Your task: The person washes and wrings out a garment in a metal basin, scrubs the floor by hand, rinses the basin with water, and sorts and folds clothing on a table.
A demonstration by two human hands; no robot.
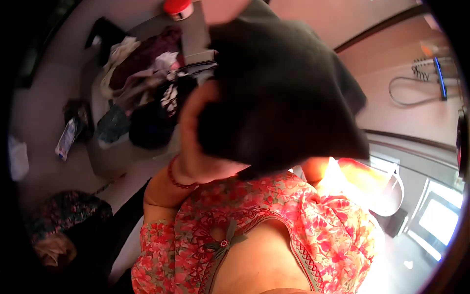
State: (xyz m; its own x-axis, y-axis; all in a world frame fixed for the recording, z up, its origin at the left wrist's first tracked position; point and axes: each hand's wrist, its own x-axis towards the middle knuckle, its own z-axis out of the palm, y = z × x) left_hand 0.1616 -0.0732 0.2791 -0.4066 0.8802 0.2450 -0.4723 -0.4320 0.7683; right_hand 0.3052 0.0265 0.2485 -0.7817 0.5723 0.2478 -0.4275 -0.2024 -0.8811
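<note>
A large black cloth (289, 93) is held up in front of my chest, blurred in places by motion. My left hand (205, 152), with a red beaded bangle (177, 177) at the wrist, is closed around the cloth's left edge. Strong light falls on my right forearm (360, 179), which reaches in behind the cloth's lower right side. The cloth hides the fingers of my right hand, so their grip does not show. Beyond my left hand lies a heap of clothes (147, 73) in maroon, cream, black and dark blue.
The clothes lie on a grey surface (105, 164). A white jar with a red lid (178, 9) stands at its far end. At the left are a small white and blue packet (68, 137) and a dark patterned cloth (68, 210). A cable (401, 93) hangs at the right.
</note>
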